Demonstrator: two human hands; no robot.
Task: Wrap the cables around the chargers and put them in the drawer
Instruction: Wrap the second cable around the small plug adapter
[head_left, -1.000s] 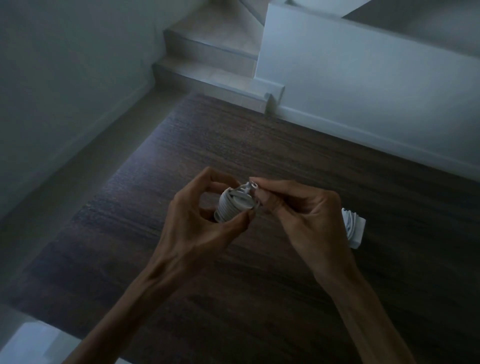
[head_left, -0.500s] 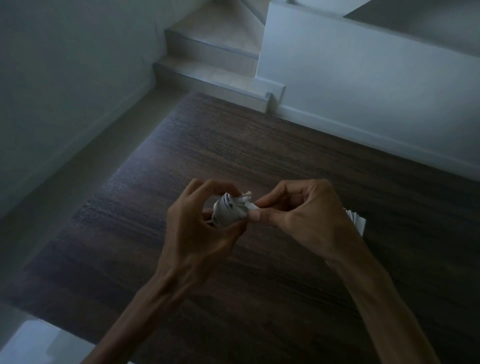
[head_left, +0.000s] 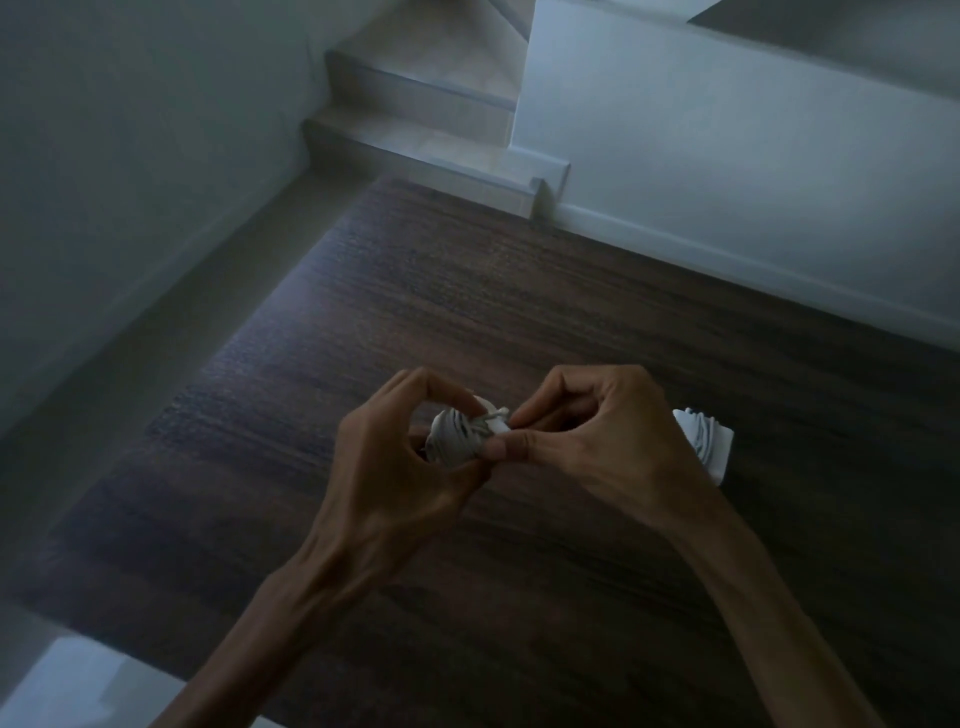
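Dark tabletop (head_left: 467, 291) lies open ahead and left — only a wrapped charger (head_left: 706, 447) sits right.

Head camera looks steeply down, close above the table (head_left: 467, 291).

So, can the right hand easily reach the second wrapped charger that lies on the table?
Probably yes. The second charger lies on the table just beside the right hand, nothing between. But that hand is pinching the cable end on the charger in the left hand.
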